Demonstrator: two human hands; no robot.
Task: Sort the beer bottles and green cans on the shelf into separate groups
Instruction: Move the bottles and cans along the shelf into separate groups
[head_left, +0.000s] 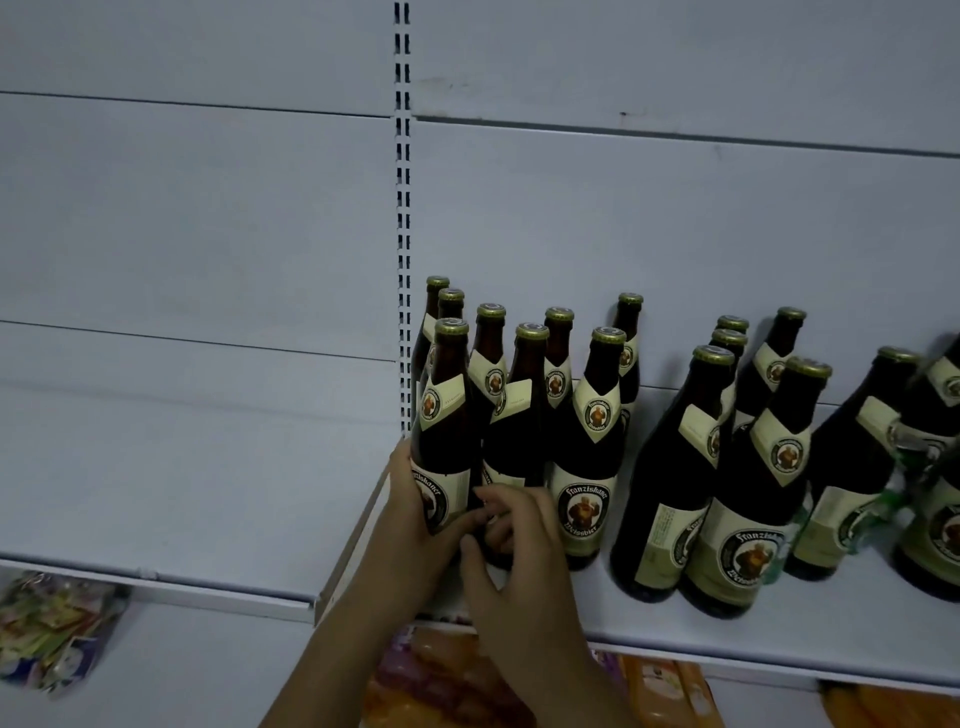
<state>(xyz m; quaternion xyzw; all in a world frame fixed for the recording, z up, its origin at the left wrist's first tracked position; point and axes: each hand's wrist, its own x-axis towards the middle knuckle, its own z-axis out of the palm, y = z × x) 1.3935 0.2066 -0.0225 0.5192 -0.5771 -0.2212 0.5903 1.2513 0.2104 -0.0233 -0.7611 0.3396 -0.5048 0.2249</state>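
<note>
Left grip (415, 512) is clenched round the lower body of the front-left bottle (447, 441), thumb across the cream label and fingers behind, right at the left end of the shelf (779, 642) by the slotted upright (402, 260). Right grip (514, 561) sits just beside it, fingers curled in at the foot of the second bottle (511, 452); from my feed I cannot tell whether it actually holds that bottle or only touches it.

From here, the beer bottles stand upright in two bunches: a tight left cluster (558, 364) where both grips are, and a looser right cluster (675, 457), with a gap of bare shelf between. The green cans (891, 501) show only as blurred green patches low between the rightmost bottles, so they look unsorted and mostly hidden.

I judge these bottles to be heavy for their footprint, rigid, smooth and breakable. They are tall with narrow necks, so a nudge up high could tip one into its neighbours. I would take hold low on the body over the paper label, where there is some friction, rather than on bare glass or the neck. The cans should be light and easily dented, so a gentle wrap round the middle suits them.

Every bottle I can see wears its gold cap, so I take them as sealed and full, though the dark glass hides the level. Coloured packets (52, 634) lie on the shelf below
</note>
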